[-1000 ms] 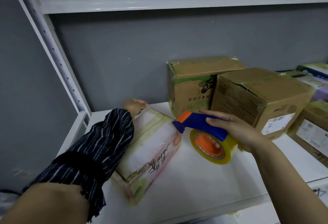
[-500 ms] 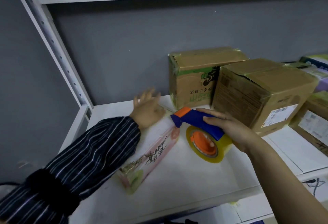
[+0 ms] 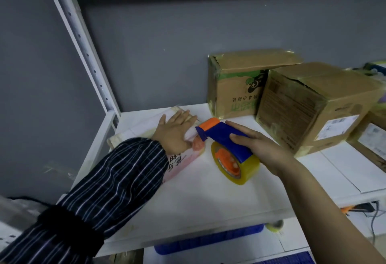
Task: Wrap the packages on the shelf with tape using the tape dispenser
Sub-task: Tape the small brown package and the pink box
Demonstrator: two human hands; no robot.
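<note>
- Grey wall (image 3: 188, 44) fills the back of the view, with a white perforated upright (image 3: 87, 54) running down its left side.
- White metal shelf (image 3: 198, 196) carries all the packages and both hands work over it.
- Striped dark sleeve (image 3: 108, 184) covers the left forearm, which reaches in from the lower left across the flat package.
- Brown cardboard box (image 3: 309, 107), glossy with tape and bearing a white label on its right face, stands on the right part of the shelf.
- Green-printed cardboard box (image 3: 236, 88) stands behind it against the wall, the two touching or nearly so (its printed characters read upside down).
- Flat package (image 3: 146, 125), white on top and pink along its near edge, lies at the left of the shelf, well apart from the brown box.
- Tape dispenser (image 3: 221, 136) has a blue handle and an orange head and is held just right of the flat package, its head just beside the left hand's fingers. Whether the head touches the package cannot be told.
- Right hand (image 3: 261, 148) grips the dispenser's blue handle, fingers curled over the top and thumb along the near side.
- Left hand (image 3: 175, 132) lies palm down on the far right end of the flat package, fingers straight and pressing, grasping nothing.
- Yellowish tape roll (image 3: 246, 169) sits on the dispenser's orange hub, low over the shelf between the package and the brown box.
</note>
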